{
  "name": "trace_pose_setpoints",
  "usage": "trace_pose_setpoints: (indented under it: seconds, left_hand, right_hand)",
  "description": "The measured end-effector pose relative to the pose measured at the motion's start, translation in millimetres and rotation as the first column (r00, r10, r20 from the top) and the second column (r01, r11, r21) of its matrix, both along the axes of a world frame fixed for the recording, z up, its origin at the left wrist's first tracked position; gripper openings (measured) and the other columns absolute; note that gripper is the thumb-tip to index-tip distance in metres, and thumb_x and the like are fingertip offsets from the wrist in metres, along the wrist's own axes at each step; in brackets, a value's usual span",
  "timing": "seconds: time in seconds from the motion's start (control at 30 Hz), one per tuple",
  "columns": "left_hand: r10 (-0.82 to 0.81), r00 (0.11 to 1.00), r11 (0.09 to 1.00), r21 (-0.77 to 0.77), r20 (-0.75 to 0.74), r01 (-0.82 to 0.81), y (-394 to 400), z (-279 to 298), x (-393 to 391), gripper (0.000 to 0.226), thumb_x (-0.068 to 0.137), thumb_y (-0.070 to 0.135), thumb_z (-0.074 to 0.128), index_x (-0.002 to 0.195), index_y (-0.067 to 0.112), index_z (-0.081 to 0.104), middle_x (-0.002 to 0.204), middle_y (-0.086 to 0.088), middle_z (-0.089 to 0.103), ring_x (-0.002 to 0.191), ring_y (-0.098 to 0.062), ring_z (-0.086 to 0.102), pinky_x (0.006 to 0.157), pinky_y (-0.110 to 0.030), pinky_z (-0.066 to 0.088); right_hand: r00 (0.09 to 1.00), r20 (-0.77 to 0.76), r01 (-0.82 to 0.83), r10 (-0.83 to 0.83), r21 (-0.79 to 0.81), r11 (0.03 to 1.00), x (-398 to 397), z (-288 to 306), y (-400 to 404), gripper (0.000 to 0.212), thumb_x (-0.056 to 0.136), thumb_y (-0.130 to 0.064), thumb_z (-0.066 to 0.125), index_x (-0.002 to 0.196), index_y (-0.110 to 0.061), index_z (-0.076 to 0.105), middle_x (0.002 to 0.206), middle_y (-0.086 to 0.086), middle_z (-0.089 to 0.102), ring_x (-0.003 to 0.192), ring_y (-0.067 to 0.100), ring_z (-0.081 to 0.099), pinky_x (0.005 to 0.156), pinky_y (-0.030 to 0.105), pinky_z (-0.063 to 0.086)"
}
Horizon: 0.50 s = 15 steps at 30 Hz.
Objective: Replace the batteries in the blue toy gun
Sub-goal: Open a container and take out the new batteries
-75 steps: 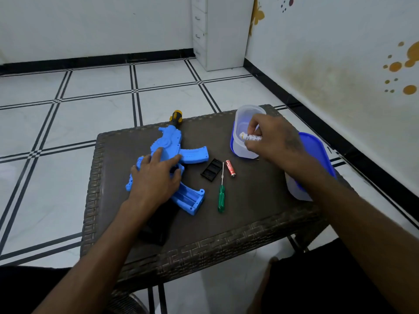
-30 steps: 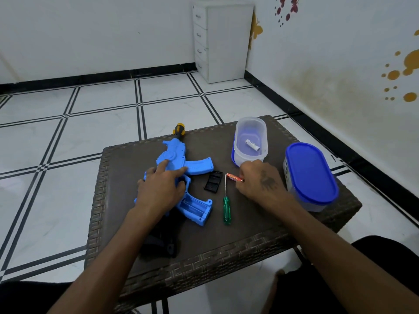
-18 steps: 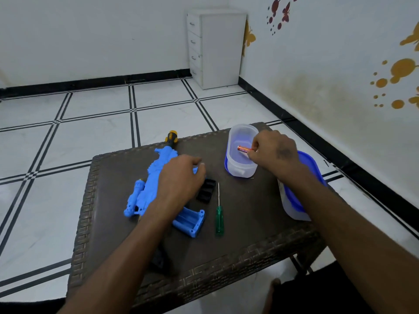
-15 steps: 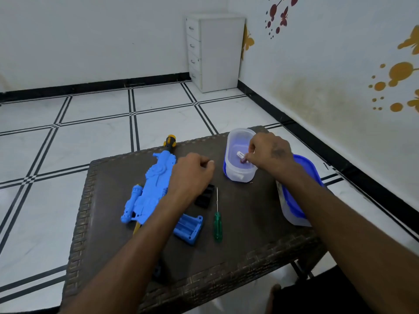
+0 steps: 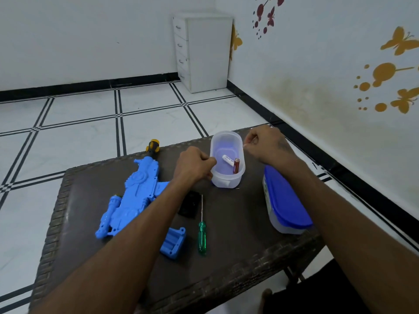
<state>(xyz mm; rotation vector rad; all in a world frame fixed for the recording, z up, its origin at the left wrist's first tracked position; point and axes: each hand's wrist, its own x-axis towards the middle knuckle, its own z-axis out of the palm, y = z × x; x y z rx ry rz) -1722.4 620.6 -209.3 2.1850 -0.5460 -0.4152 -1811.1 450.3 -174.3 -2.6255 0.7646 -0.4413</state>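
The blue plastic toy gun (image 5: 138, 196) is laid flat on the dark woven tabletop (image 5: 238, 234), battery slot empty. A white battery (image 5: 227, 160) and a red battery (image 5: 236, 165) are sat in the clear oval tub (image 5: 227, 159), gripped at its near wall by the left hand (image 5: 195, 165). The right hand (image 5: 265, 142) is curled beside the rim; whether anything's pinched can't be told.

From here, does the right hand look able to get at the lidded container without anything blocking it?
Probably yes. The right hand hangs beside the open tub, and the lidded container stands right under that forearm with nothing lying between them.
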Motion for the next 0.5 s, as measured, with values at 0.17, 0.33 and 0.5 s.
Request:
trace_pose_setpoints:
  seconds: [0.17,0.33,0.5]
  left_hand:
    - [0.076,0.992,0.994,-0.075,-0.101,-0.084,17,-4,6,0.026,0.089,0.015,0.059,0.073,-0.001,0.073,0.063,-0.009,0.072,0.061,-0.02,0.072,0.075,-0.04,0.061]
    - [0.141,0.967,0.954,-0.231,-0.21,-0.189,46,1,12,0.026,0.091,0.008,0.057,0.081,-0.012,0.071,0.071,-0.02,0.07,0.051,-0.014,0.066,0.066,-0.032,0.061]
    - [0.16,0.978,0.964,-0.193,-0.133,-0.184,61,3,18,0.028,0.09,0.01,0.06,0.067,0.003,0.072,0.066,-0.016,0.071,0.059,-0.019,0.069,0.071,-0.037,0.061]
  right_hand:
    - [0.993,0.114,-0.027,0.008,0.165,0.986,10,3,8,0.009,0.085,-0.017,0.063,0.091,-0.019,0.069,0.08,-0.002,0.065,0.077,0.016,0.061,0.07,0.026,0.048]
    - [0.991,-0.128,0.045,-0.024,0.167,0.985,21,-4,16,0.015,0.088,-0.014,0.06,0.101,-0.009,0.064,0.097,0.013,0.068,0.087,0.028,0.068,0.077,0.039,0.058]
    - [0.923,-0.383,0.002,0.04,0.108,0.994,23,-19,34,0.026,0.089,-0.031,0.063,0.097,-0.01,0.052,0.086,0.003,0.055,0.069,0.014,0.051,0.055,0.026,0.04]
